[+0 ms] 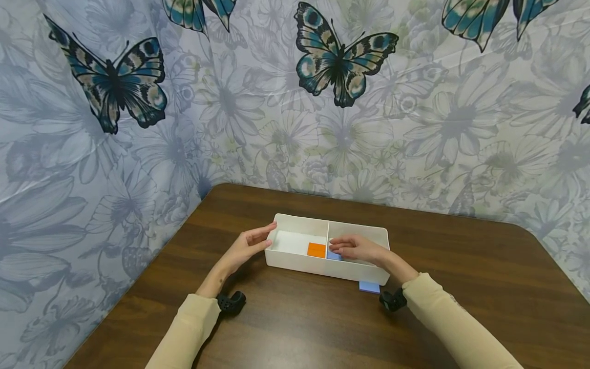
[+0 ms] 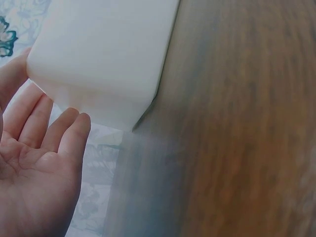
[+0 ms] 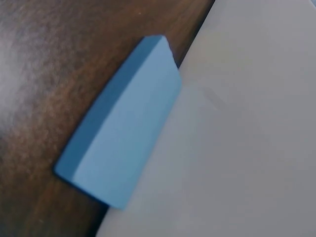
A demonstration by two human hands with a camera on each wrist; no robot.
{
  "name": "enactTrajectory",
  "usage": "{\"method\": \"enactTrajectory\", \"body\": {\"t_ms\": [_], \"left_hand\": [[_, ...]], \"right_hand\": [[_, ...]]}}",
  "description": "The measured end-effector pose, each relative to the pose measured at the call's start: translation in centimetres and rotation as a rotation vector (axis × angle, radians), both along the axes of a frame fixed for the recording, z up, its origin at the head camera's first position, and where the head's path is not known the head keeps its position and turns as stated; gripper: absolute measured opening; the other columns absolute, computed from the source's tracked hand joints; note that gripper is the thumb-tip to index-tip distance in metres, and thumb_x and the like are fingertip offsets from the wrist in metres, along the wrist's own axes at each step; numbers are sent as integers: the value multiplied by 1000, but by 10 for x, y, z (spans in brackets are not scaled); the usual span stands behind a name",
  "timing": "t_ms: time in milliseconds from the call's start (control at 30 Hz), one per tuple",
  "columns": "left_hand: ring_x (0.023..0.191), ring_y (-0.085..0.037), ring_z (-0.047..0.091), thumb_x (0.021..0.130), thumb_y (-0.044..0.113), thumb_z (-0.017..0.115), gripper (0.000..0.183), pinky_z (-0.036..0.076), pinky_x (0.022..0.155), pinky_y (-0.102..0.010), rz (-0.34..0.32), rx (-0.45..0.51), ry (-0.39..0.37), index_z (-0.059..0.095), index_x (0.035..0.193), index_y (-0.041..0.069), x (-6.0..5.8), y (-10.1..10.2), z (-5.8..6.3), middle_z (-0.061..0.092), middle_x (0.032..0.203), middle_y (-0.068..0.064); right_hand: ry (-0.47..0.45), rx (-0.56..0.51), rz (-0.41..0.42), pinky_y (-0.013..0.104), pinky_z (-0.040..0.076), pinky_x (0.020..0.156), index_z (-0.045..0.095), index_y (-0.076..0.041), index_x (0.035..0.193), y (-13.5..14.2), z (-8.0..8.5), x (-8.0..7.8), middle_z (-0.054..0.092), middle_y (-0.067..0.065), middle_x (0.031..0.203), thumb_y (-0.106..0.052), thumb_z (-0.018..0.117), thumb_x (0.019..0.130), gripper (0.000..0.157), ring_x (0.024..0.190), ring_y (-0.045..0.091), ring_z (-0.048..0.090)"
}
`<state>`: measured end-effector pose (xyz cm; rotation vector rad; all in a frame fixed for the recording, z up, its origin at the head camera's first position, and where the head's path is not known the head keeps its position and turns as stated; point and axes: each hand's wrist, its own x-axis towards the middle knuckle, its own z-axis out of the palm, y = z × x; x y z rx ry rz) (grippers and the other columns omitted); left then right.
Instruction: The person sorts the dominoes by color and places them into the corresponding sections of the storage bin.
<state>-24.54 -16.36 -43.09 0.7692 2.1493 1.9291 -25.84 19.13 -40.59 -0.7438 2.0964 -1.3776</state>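
A white two-compartment box [image 1: 295, 262] stands on the brown table. At its left end my left hand [image 1: 249, 243] rests its fingertips on the wall and rim; the left wrist view shows the slightly bent fingers [image 2: 74, 136] against the end wall. My right hand [image 1: 357, 248] reaches into the right compartment, fingers loosely bent beside the divider. Just under its fingertips is a flat blue block [image 1: 334, 255], partly hidden by the hand. An orange square block [image 1: 316, 250] lies in the left compartment, close to the divider. Outside, another blue block [image 3: 126, 123] lies against the box's front wall.
The wooden table [image 1: 295, 328] has rounded far corners and reaches a cloth [image 1: 258, 128] printed with flowers and butterflies. Black straps sit on both wrists, below pale yellow sleeves [image 1: 451, 312].
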Motion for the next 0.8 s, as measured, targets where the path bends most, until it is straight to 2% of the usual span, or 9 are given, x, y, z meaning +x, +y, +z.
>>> {"method": "enactTrajectory", "body": {"t_ms": [367, 567, 800], "left_hand": [[134, -21, 28, 94, 11, 59, 48, 30, 103, -38, 6, 5, -3, 45, 139, 3, 1, -1, 0, 37, 145, -5], [133, -21, 29, 94, 12, 59, 48, 30, 103, -37, 3, 3, -9, 44, 139, 3, 1, -2, -3, 37, 145, -5], [133, -23, 30, 93, 14, 59, 50, 31, 103, -39, 3, -14, 7, 44, 139, 3, 1, -3, -1, 36, 145, -5]], "right_hand": [[-28, -26, -48, 39, 45, 90, 42, 14, 132, -1, 6, 3, 50, 27, 128, -8, 48, 98, 40, 116, 35, 50], [-69, -154, -110, 37, 42, 93, 40, 9, 136, 1, 11, 8, 46, 26, 133, -10, 50, 98, 43, 119, 34, 48], [28, -292, -148, 33, 43, 92, 38, 9, 137, 18, 23, 23, 46, 27, 132, -12, 48, 99, 44, 116, 28, 52]]}}
